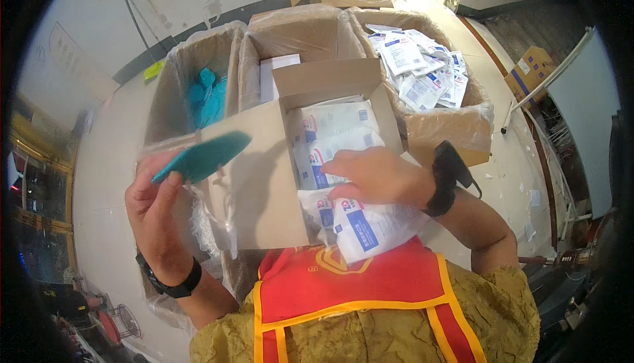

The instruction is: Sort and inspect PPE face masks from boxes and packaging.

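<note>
My left hand pinches a flat, rounded teal piece between thumb and fingers, to the left of an open cardboard carton. Over the carton's inside is my right hand, palm down, index finger and thumb apart, resting on flat white packets with blue and pink print. Another white packet lies tilted over the near edge of the carton, below the right hand and against my red apron. The right hand's other fingers are partly hidden.
Behind the carton stand plastic-lined cardboard boxes: a left one with teal pieces, a middle one with a white box, and a right one heaped with white packets. A closed brown box sits farther right.
</note>
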`<state>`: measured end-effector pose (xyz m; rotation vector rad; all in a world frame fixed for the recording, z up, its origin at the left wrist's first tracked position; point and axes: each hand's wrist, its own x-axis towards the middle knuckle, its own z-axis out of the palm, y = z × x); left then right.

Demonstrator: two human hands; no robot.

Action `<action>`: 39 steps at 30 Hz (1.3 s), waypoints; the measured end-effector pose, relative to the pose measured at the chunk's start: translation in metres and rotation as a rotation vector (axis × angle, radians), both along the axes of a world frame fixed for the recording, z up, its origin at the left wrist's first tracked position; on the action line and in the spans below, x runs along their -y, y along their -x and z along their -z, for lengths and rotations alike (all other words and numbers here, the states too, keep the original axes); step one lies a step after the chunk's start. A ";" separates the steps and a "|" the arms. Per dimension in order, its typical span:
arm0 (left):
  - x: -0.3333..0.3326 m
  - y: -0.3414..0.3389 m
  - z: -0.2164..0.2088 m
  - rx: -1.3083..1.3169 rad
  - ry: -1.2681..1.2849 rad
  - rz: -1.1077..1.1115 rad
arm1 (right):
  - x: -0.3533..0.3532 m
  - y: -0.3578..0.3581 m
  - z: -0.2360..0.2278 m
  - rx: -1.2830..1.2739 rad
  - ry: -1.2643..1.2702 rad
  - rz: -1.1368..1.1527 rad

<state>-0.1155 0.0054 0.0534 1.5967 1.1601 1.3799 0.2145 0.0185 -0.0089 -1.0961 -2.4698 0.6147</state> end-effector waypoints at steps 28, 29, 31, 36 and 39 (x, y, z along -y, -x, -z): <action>-0.009 -0.123 0.049 -0.008 0.248 0.267 | 0.022 0.006 -0.060 0.099 -0.456 -0.069; -0.010 -0.124 0.048 -0.009 0.240 0.276 | 0.024 0.006 -0.063 0.102 -0.464 -0.060; -0.010 -0.125 0.047 0.091 0.333 0.284 | 0.027 0.005 -0.066 0.167 -0.520 -0.118; -0.010 -0.131 0.041 0.135 0.356 0.305 | 0.032 0.006 -0.069 0.187 -0.564 -0.139; -0.029 -0.131 0.045 0.096 0.312 0.220 | 0.042 0.008 -0.068 0.186 -0.542 -0.215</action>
